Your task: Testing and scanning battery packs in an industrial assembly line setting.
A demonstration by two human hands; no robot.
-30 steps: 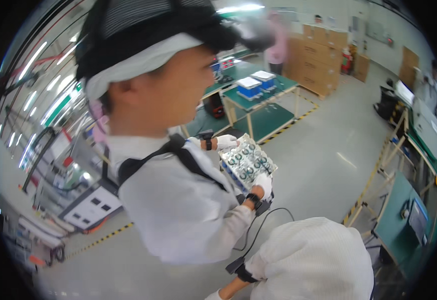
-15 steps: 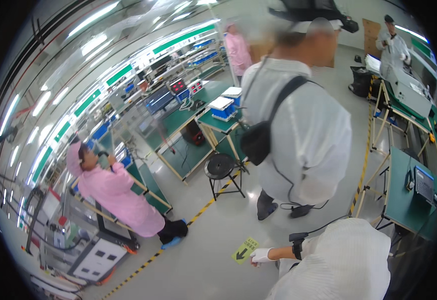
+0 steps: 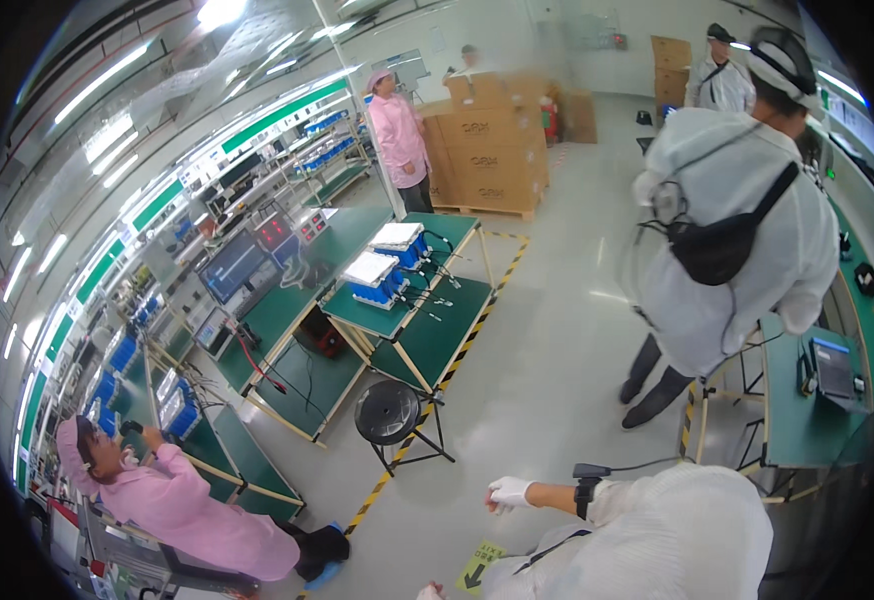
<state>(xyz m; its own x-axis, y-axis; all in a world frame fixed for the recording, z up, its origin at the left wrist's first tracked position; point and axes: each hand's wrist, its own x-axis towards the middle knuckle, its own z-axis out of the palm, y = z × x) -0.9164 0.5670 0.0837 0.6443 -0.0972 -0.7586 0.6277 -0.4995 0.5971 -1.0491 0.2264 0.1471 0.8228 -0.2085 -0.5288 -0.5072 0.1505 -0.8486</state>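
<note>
My right hand (image 3: 509, 493) reaches in from the lower right. It wears a white glove with bare fingertips, and its fingers curl loosely with nothing visible in them. A black band with a small device (image 3: 586, 492) and a cable sits on that wrist, below my white sleeve (image 3: 687, 530). Only a little of my left hand (image 3: 432, 592) shows at the bottom edge; its fingers are mostly cut off. Between the hands, a yellow-green floor sign (image 3: 479, 568) with a black arrow is partly covered by my sleeve. A black round stool (image 3: 387, 412) stands ahead of my right hand.
Green-topped benches (image 3: 437, 335) carry blue crates (image 3: 379, 292) and a monitor (image 3: 232, 270). A person in white (image 3: 747, 220) stands at right, near a laptop (image 3: 833, 370). A person in pink (image 3: 182, 520) is at lower left. Cardboard boxes (image 3: 492, 165) are stacked behind.
The view has swung and moved forward. The person in white now appears farther right, the stool and benches sit lower left, and the cardboard stack shows. My left fingers have entered the bottom edge.
</note>
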